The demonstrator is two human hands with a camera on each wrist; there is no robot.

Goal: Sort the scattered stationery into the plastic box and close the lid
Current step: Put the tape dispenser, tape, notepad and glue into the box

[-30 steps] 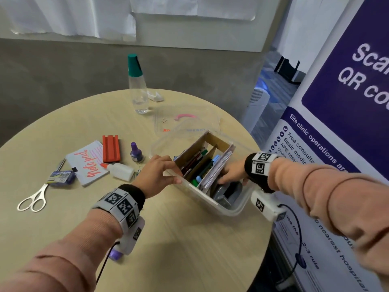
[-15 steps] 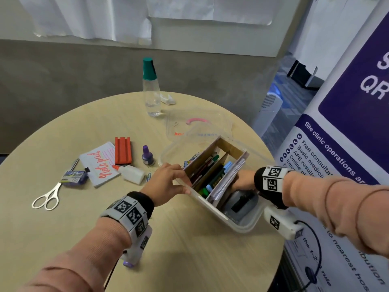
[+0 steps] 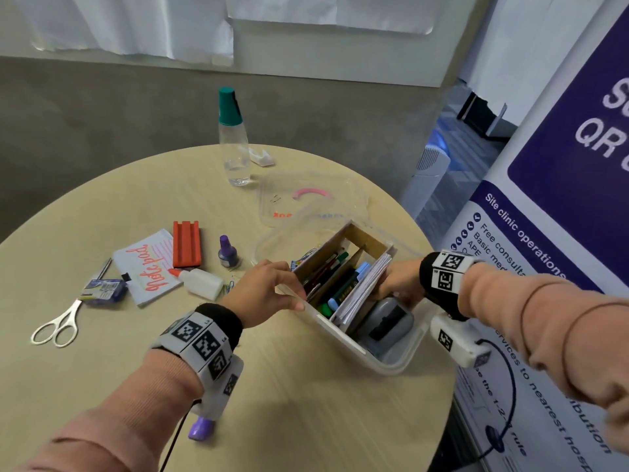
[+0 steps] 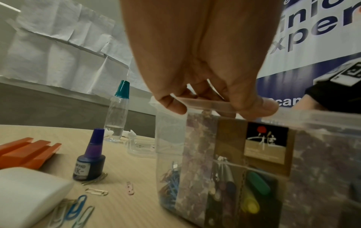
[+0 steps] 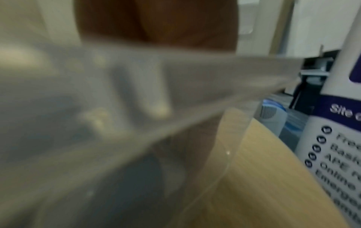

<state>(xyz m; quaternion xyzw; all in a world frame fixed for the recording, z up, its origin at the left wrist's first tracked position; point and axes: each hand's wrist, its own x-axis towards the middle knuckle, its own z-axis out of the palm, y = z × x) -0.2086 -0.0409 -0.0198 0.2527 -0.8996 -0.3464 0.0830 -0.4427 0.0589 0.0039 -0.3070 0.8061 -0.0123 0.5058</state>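
The clear plastic box (image 3: pixel 391 364) stands at the table's right edge with a cardboard divider, pens, markers, papers and a grey device inside. My left hand (image 3: pixel 289 294) grips its left rim; in the left wrist view the fingers (image 4: pixel 252 106) curl over the rim (image 4: pixel 304 115). My right hand (image 3: pixel 396 287) holds the right wall, its fingers down inside beside the papers. The right wrist view is blurred, showing only the rim (image 5: pixel 195 69). The clear lid (image 3: pixel 313 206) lies flat behind the box.
Left of the box lie a glue bottle (image 3: pixel 202 283), paper clips (image 3: pixel 230 287), a purple ink bottle (image 3: pixel 227 253), an orange block (image 3: pixel 186 244), a notepad (image 3: pixel 146 269), a staples box (image 3: pixel 103 291) and scissors (image 3: pixel 58 323). A water bottle (image 3: pixel 233 141) stands at the back. A banner (image 3: pixel 544 216) is close on the right.
My right hand has drawn back from over the grey device to the box's right wall. The left hand keeps its grip on the rim. The head view has shifted.
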